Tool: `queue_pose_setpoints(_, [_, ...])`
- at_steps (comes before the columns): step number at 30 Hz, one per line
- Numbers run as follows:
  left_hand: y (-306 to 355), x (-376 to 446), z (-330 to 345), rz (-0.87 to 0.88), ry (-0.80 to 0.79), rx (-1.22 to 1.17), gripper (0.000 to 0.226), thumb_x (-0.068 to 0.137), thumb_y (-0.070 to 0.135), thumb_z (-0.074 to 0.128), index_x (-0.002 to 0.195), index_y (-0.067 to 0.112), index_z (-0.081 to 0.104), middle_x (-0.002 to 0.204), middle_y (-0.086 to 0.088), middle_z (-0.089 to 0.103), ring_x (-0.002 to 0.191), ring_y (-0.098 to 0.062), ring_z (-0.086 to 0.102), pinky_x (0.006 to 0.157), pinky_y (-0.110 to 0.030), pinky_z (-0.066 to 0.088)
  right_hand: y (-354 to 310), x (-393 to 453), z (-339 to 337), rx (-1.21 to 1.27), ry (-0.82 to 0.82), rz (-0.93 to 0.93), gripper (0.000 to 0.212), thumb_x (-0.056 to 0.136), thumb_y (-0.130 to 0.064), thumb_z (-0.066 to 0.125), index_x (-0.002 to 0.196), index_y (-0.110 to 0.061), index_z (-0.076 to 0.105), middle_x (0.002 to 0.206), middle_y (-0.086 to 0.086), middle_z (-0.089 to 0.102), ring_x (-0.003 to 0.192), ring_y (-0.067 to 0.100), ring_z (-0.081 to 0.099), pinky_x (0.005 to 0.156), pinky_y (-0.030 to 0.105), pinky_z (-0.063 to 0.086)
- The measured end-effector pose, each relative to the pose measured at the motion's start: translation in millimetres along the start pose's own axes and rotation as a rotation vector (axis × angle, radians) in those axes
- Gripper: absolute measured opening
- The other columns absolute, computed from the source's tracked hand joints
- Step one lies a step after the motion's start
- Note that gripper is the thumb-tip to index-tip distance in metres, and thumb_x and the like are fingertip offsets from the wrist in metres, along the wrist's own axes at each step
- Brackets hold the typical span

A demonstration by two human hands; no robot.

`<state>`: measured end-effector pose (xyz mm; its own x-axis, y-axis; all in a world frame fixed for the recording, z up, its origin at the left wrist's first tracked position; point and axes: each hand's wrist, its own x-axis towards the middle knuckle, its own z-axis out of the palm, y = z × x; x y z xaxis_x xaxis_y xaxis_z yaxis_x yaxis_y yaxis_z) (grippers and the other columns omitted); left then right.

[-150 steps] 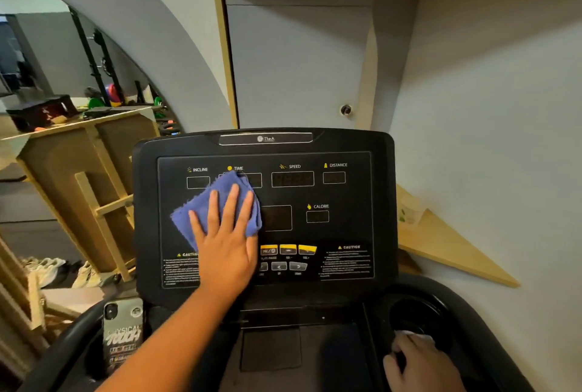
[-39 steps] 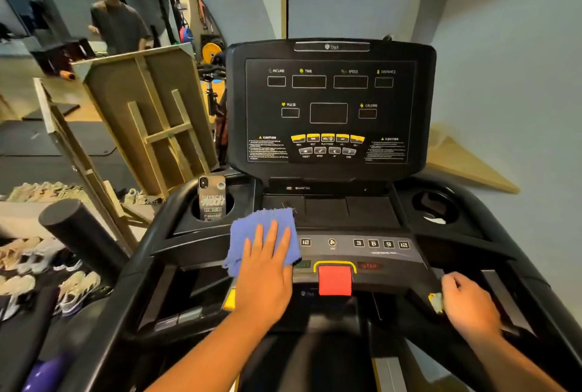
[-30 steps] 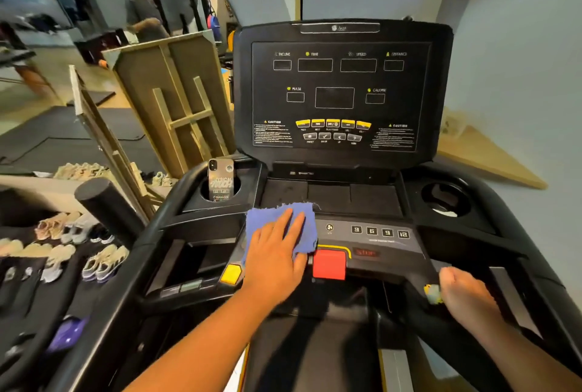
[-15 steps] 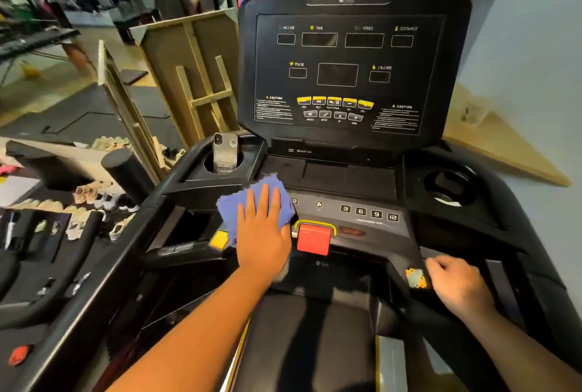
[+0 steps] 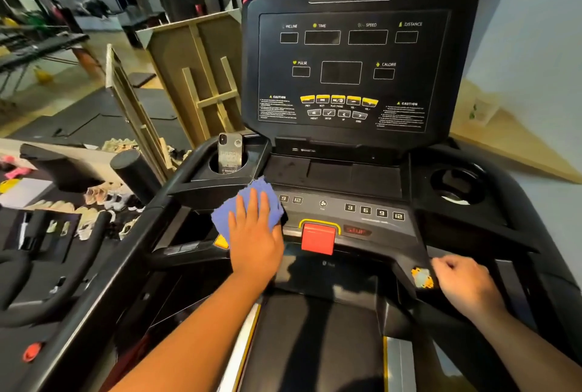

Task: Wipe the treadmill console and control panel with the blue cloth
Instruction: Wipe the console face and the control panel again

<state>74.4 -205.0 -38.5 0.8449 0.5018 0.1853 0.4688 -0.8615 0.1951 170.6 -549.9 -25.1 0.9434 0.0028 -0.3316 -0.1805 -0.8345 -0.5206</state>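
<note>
The black treadmill console [image 5: 352,73] stands upright ahead, its displays dark. Below it lies the control panel [image 5: 356,212] with numbered keys and a red stop button [image 5: 317,238]. My left hand [image 5: 255,239] lies flat, fingers spread, pressing the blue cloth [image 5: 248,202] onto the panel's left end, over the leftmost keys. My right hand [image 5: 466,284] is closed around the right handrail [image 5: 441,316], beside a worn yellow button.
A phone [image 5: 230,153] stands in the left cup holder. The right cup holder [image 5: 456,185] holds something pale at its bottom. Wooden frames [image 5: 201,76] lean to the left of the console. Shoes [image 5: 104,196] and gym gear lie on the left floor. A person stands far back left.
My left hand has slid the cloth leftward along the control panel, away from the stop button. The view has dropped and come closer. My right hand has stayed on the handrail.
</note>
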Motion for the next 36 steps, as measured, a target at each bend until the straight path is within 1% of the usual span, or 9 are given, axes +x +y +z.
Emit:
queue_pose_setpoints(2, [27, -2, 5, 0.031, -0.032, -0.008, 0.072, 0.096, 0.040, 0.035, 0.160, 0.015, 0.015, 0.168, -0.009, 0.013, 0.155, -0.035, 0.005, 0.125, -0.053, 0.013, -1, -1, 0, 0.000, 0.004, 0.007, 0.033, 0.100, -0.038, 0.047, 0.079, -0.021, 0.064, 0.084, 0.003, 0.064, 0.081, 0.021, 0.060, 0.081, 0.043, 0.053])
queue_pose_setpoints(5, [61, -8, 7, 0.244, -0.100, 0.037, 0.074, 0.095, 0.050, 0.019, 0.161, 0.021, 0.005, 0.169, -0.003, 0.000, 0.155, -0.031, -0.007, 0.126, -0.050, 0.002, -3, -3, -1, -0.004, -0.006, 0.013, 0.033, 0.101, -0.037, 0.047, 0.080, -0.019, 0.064, 0.082, 0.001, 0.062, 0.079, 0.019, 0.058, 0.077, 0.038, 0.050])
queue_pose_setpoints(9, [32, -5, 0, 0.526, -0.150, 0.001, 0.071, 0.093, 0.047, 0.016, 0.161, 0.030, 0.005, 0.168, 0.009, -0.007, 0.155, -0.019, -0.014, 0.127, -0.047, 0.001, -3, -3, -2, 0.001, -0.003, 0.011, 0.036, 0.100, -0.036, 0.049, 0.085, -0.009, 0.068, 0.081, 0.006, 0.062, 0.078, 0.024, 0.058, 0.080, 0.040, 0.049])
queue_pose_setpoints(14, [-34, 13, -10, 0.203, -0.055, -0.064, 0.071, 0.095, 0.051, 0.017, 0.160, 0.024, 0.019, 0.168, 0.002, 0.010, 0.156, -0.022, 0.005, 0.126, -0.045, 0.009, 0, -3, -1, 0.019, -0.011, -0.006, 0.039, 0.101, -0.034, 0.048, 0.071, -0.013, 0.063, 0.077, 0.009, 0.063, 0.074, 0.023, 0.059, 0.069, 0.037, 0.044])
queue_pose_setpoints(19, [35, 9, 0, 0.173, -0.077, 0.044, 0.076, 0.096, 0.052, 0.016, 0.161, 0.014, 0.006, 0.169, -0.009, 0.004, 0.155, -0.034, 0.000, 0.124, -0.050, 0.007, -2, -4, -2, 0.027, -0.010, -0.020, 0.040, 0.101, -0.034, 0.049, 0.070, -0.014, 0.064, 0.076, 0.007, 0.064, 0.075, 0.021, 0.060, 0.071, 0.037, 0.047])
queue_pose_setpoints(26, [107, -17, 6, 0.901, -0.239, 0.096, 0.076, 0.092, 0.048, 0.019, 0.161, 0.019, 0.008, 0.169, -0.001, 0.002, 0.156, -0.030, -0.002, 0.126, -0.051, 0.004, -1, -5, -3, 0.054, -0.022, -0.025, 0.042, 0.100, -0.032, 0.050, 0.063, -0.017, 0.059, 0.069, 0.005, 0.063, 0.071, 0.021, 0.060, 0.067, 0.035, 0.045])
queue_pose_setpoints(30, [64, 9, 4, 0.696, -0.143, -0.020, 0.069, 0.096, 0.047, 0.025, 0.160, 0.021, 0.021, 0.168, 0.001, 0.014, 0.155, -0.024, 0.008, 0.123, -0.053, 0.021, 0, -4, -3, 0.058, -0.037, 0.004, 0.036, 0.099, -0.035, 0.049, 0.080, -0.013, 0.070, 0.079, 0.006, 0.068, 0.080, 0.021, 0.065, 0.081, 0.042, 0.053])
queue_pose_setpoints(33, [64, 16, -3, 0.416, -0.194, -0.047, 0.075, 0.094, 0.057, 0.007, 0.161, 0.023, 0.007, 0.169, 0.002, -0.001, 0.156, -0.024, -0.006, 0.127, -0.049, 0.005, 0, -4, -1, 0.055, -0.022, 0.012, 0.036, 0.099, -0.036, 0.049, 0.080, -0.012, 0.069, 0.079, 0.008, 0.068, 0.079, 0.022, 0.065, 0.074, 0.038, 0.052])
queue_pose_setpoints(36, [115, 4, -1, 0.469, -0.217, 0.026, 0.079, 0.090, 0.053, 0.000, 0.161, 0.017, -0.001, 0.169, -0.003, -0.009, 0.154, -0.033, -0.014, 0.126, -0.053, 0.001, -1, -2, 0, 0.066, -0.014, 0.032, 0.037, 0.098, -0.035, 0.049, 0.073, -0.014, 0.067, 0.076, 0.007, 0.066, 0.077, 0.024, 0.064, 0.069, 0.036, 0.048])
